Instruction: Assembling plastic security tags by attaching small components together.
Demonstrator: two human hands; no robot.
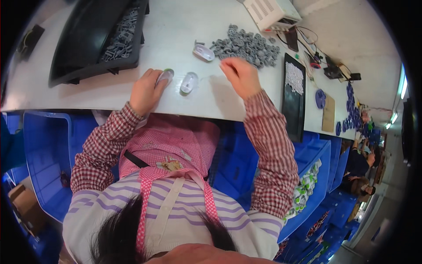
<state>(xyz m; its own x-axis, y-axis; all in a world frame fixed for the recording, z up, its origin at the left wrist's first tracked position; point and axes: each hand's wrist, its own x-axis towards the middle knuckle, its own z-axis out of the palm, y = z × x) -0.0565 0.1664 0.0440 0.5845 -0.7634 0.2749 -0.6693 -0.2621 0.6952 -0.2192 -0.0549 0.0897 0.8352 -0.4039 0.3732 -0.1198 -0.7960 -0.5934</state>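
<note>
My left hand [147, 90] is closed on a small clear plastic shell [166, 75] with a bit of green at its edge, held just above the white table [176, 99]. My right hand [242, 77] hovers over the table with thumb and fingers pinched together; whatever they hold, if anything, is too small to make out. Between my hands lies an oval clear plastic shell [189, 82]. Farther off, another such shell [204, 52] rests beside a small grey piece [199, 42]. A heap of small round grey plastic parts [248, 46] spreads just beyond my right hand.
At the left stands a black bin [83, 44] with small grey parts [123, 37]. A black tray [293, 108] of small white pieces [294, 78] lies at the right, near a beige electrical box [272, 15]. Blue crates [46, 163] stand below the table edge. Other people are far right.
</note>
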